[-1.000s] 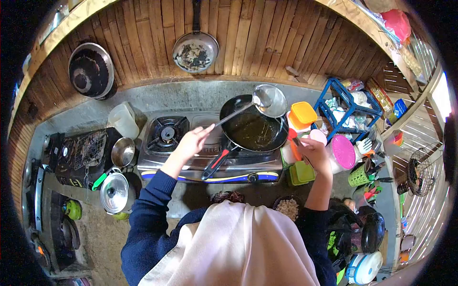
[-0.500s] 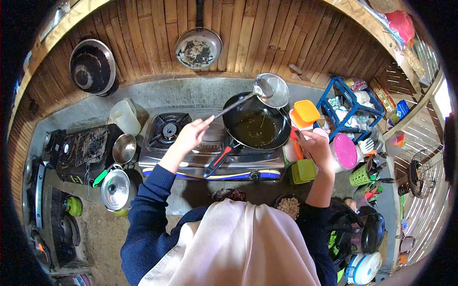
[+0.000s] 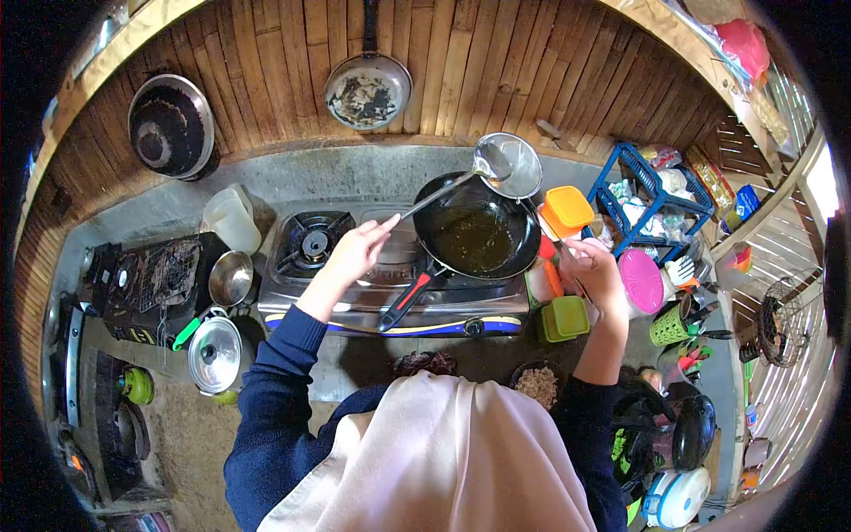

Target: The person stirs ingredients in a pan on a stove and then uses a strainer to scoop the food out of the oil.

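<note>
My left hand (image 3: 356, 254) is closed on the handle of a metal ladle (image 3: 448, 188), which reaches up over the back of a black wok (image 3: 479, 241) with oil in it. The ladle's bowl lies by a round wire strainer (image 3: 521, 176) above the wok's rear right rim. On the right side, my right hand (image 3: 596, 277) grips a thin handle that rises toward the strainer. The wok, with a black and red handle (image 3: 412, 297), sits on the right burner of a gas stove (image 3: 355, 306).
Orange (image 3: 567, 207) and green (image 3: 565, 319) containers stand right of the wok. A pink lid (image 3: 640, 282) and a blue rack (image 3: 660, 199) are farther right. Left are a lidded pot (image 3: 214, 355), a steel pot (image 3: 232, 277) and a sooty grill (image 3: 160, 279).
The strainer has shifted slightly to the right. My right hand has moved a little right and turned, and more of the handle it holds now shows.
</note>
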`<move>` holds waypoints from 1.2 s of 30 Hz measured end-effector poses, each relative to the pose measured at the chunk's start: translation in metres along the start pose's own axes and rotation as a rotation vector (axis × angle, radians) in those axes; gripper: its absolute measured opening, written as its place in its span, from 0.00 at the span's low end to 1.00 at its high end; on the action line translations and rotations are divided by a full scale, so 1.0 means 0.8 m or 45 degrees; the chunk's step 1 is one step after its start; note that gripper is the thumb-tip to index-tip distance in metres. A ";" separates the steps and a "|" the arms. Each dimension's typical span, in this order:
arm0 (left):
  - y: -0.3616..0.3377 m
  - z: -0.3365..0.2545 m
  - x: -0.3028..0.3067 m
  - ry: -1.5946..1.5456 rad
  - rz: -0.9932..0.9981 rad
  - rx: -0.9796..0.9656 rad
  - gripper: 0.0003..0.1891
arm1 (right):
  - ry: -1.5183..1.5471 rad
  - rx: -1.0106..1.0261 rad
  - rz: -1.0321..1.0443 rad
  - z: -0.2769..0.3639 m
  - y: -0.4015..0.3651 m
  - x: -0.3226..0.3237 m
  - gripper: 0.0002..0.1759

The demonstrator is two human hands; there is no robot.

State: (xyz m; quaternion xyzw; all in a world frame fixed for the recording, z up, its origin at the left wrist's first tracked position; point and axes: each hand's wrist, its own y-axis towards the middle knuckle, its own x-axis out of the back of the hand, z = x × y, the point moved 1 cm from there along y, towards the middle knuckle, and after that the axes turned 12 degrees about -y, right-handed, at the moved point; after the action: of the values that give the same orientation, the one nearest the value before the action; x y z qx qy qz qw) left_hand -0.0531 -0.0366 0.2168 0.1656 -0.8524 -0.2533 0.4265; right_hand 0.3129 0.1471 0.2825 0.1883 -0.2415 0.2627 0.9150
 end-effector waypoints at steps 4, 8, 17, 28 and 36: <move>-0.028 0.024 -0.015 -0.034 0.149 0.135 0.28 | 0.052 -0.253 0.122 -0.018 -0.019 -0.017 0.18; -0.056 0.035 -0.032 0.030 0.236 0.090 0.27 | -0.011 -0.385 0.162 -0.052 -0.028 -0.028 0.19; 0.001 0.002 0.006 0.008 0.021 0.001 0.26 | 0.048 0.021 0.008 -0.012 0.005 0.003 0.18; -0.026 0.003 0.004 -0.057 -0.010 0.074 0.30 | 0.076 -0.163 0.061 0.003 -0.015 -0.016 0.17; -0.071 0.042 -0.027 -0.032 0.144 0.081 0.27 | 0.083 -0.301 0.081 -0.019 -0.048 -0.055 0.18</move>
State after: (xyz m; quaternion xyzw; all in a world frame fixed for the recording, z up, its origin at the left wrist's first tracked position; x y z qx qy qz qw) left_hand -0.0640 -0.0624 0.1536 0.1273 -0.8733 -0.2036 0.4239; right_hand 0.3073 0.1070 0.2380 0.0628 -0.2466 0.2674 0.9294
